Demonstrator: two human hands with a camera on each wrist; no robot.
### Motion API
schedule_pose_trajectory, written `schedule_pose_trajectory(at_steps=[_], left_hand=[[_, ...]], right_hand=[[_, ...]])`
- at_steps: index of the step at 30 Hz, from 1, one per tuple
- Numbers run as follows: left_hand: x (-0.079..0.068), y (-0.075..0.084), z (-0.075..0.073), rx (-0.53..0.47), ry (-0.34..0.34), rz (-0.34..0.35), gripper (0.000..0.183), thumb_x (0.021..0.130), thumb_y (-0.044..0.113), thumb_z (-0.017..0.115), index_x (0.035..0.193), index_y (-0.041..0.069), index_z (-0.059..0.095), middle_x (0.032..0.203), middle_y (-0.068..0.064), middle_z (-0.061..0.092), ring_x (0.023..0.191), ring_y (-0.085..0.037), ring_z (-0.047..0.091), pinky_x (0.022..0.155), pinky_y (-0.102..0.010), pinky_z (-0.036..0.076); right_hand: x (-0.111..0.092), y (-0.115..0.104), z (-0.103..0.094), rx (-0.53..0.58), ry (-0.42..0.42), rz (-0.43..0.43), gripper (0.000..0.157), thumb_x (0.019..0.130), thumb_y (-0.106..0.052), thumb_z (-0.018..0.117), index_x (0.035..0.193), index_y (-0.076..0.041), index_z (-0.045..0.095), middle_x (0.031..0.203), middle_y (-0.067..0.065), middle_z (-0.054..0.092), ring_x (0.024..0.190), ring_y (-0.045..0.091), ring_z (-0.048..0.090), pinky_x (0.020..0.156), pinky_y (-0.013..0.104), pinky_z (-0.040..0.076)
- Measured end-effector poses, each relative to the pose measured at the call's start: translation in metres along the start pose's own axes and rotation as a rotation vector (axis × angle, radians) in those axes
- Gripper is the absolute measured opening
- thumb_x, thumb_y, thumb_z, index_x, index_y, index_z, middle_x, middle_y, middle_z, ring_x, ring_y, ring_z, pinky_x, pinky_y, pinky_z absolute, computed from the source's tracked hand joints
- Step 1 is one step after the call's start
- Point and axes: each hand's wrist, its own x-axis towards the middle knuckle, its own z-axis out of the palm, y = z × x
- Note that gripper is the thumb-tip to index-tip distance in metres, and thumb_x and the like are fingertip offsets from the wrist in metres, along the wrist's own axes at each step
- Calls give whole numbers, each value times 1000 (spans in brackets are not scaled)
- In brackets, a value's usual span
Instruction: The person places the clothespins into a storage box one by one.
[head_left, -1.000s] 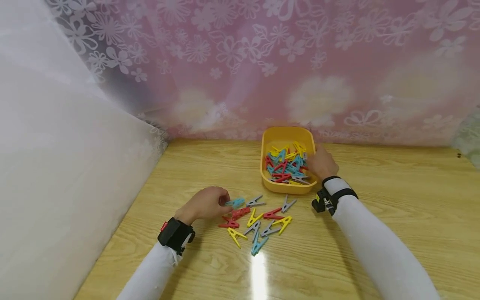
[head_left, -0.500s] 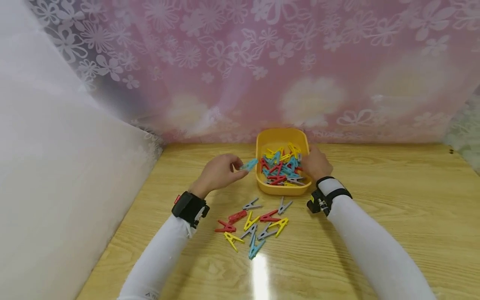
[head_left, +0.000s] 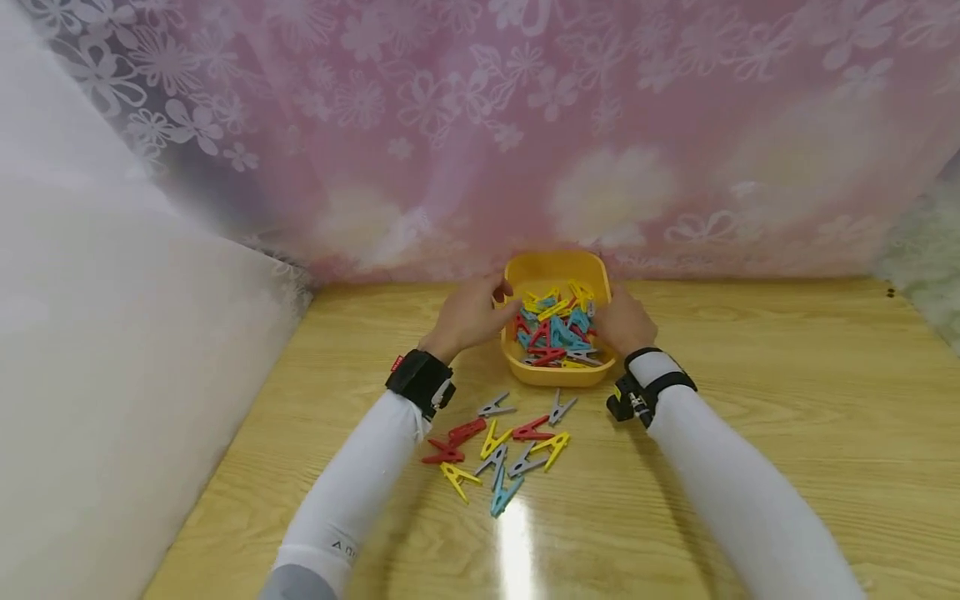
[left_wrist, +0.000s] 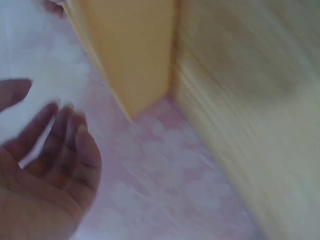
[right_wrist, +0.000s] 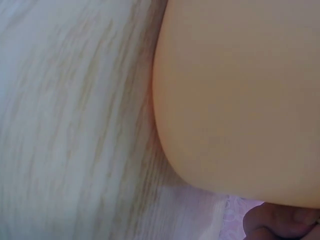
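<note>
A yellow plastic tub with red, blue, yellow and grey clothespins stands at the back of the table. My right hand grips its right rim, and the curled fingers show below the tub's wall in the right wrist view. At the tub's left rim is my left hand. In the left wrist view the left hand holds nothing, its fingers loosely bent and the thumb apart from them. Nearer the front, several loose clothespins lie scattered, among them a blue clothespin and a red clothespin.
The wooden table extends to both sides. A pink flowered curtain hangs right behind the tub, and a white sheet borders the left. Each wrist carries a black strapped camera.
My left hand has lifted a blue clothespin from the loose ones, carried it up and right to the tub, and let it go. The right hand has stayed on the rim.
</note>
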Motion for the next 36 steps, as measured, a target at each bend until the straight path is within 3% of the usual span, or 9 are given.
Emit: schedule_pose_trajectory(at_steps=[3, 6, 12, 16, 21, 29, 36], left_hand=[[-13, -19, -5, -59, -29, 47, 19, 95, 28, 59, 102, 11, 63, 93, -2, 58, 78, -15, 53, 67, -29, 45], [-34, -38, -10, -101, -101, 62, 17, 96, 24, 58, 102, 10, 65, 92, 0, 59, 79, -14, 54, 69, -30, 46], [-83, -75, -13, -140, -319, -4, 19, 91, 19, 63, 105, 6, 66, 91, 1, 61, 80, -16, 57, 71, -32, 47], [-107, -90, -15, -163, -401, -36, 22, 87, 21, 69, 104, 8, 64, 91, 1, 61, 81, -16, 57, 74, -32, 47], [-128, -90, -16, -151, -422, -31, 33, 80, 26, 76, 105, 9, 65, 98, -1, 61, 87, -18, 56, 78, -34, 46], [-136, -74, -11, -54, -442, -4, 44, 70, 35, 84, 104, 13, 66, 98, 2, 58, 87, -19, 52, 79, -35, 43], [-153, -73, -5, -29, -428, 28, 42, 71, 36, 84, 104, 16, 65, 97, 5, 56, 86, -15, 52, 80, -33, 44]], right_hand=[[-1, -1, -1, -7, 3, -2, 49, 96, -15, 43, 143, -4, 32, 111, 21, 58, 91, 37, 60, 73, 51, 51], [-1, -3, -2, -14, -4, -2, 48, 96, -15, 43, 142, -3, 33, 110, 22, 58, 92, 38, 60, 73, 51, 51], [1, -3, -4, -31, -16, 20, 49, 96, -16, 45, 142, -4, 32, 111, 22, 57, 92, 38, 60, 73, 50, 50], [1, -4, -6, -36, -9, 30, 49, 98, -18, 45, 142, -4, 32, 109, 22, 58, 89, 38, 61, 70, 49, 51], [0, -6, -4, -36, -37, 36, 49, 97, -18, 46, 141, -4, 32, 110, 22, 58, 89, 38, 61, 69, 49, 50], [1, -3, -6, -38, -30, 41, 48, 95, -15, 47, 139, -3, 34, 109, 22, 59, 92, 39, 60, 76, 54, 48], [-3, -5, -4, -31, -31, 27, 48, 95, -14, 48, 139, -3, 33, 108, 22, 59, 91, 38, 61, 75, 52, 49]])
